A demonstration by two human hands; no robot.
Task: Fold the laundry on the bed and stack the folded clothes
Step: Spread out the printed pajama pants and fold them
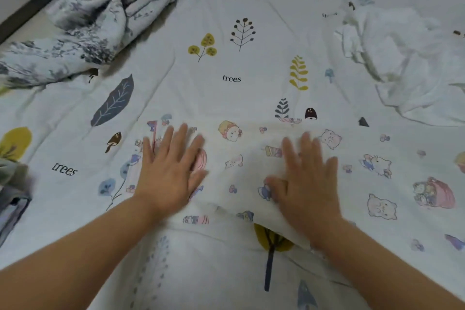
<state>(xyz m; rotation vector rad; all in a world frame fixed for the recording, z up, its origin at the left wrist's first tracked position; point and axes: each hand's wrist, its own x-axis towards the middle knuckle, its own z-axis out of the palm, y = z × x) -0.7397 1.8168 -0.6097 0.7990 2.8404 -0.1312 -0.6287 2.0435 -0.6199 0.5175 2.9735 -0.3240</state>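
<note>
Two bare forearms enter from the lower edge of the head view, nearest the camera. The left hand (171, 171) and the right hand (305, 184) both lie palm-down, fingers straight and spread wide, holding nothing, on a white cotton garment printed with pastel cartoon cats and figures (241, 161). This garment is spread flat across the near half of the bed, on a pale bed sheet printed with trees, leaves and mushrooms (226, 58); it runs from the left hand out past the right hand toward the right edge of the frame. Its near edge, between the two wrists, appears doubled over, though the layering cannot be told for certain.

Other laundry waits well apart: a crumpled grey-blue cloth with an ink-wash pattern (95, 15) at far left, and a rumpled plain white cloth (402, 63) at far right. A grey fabric piece (12, 191) shows at the left edge; whether it is folded cannot be told.

Step in hand, as judged: smoothing and flattening the cartoon-print garment, either before a fold or to set a crease just made. No finished stack is clearly visible, so the task appears to be at an early stage.

The next move likely calls for pinching one edge with both hands and carrying it over squarely, keeping the lower layer from dragging on the sheet.
</note>
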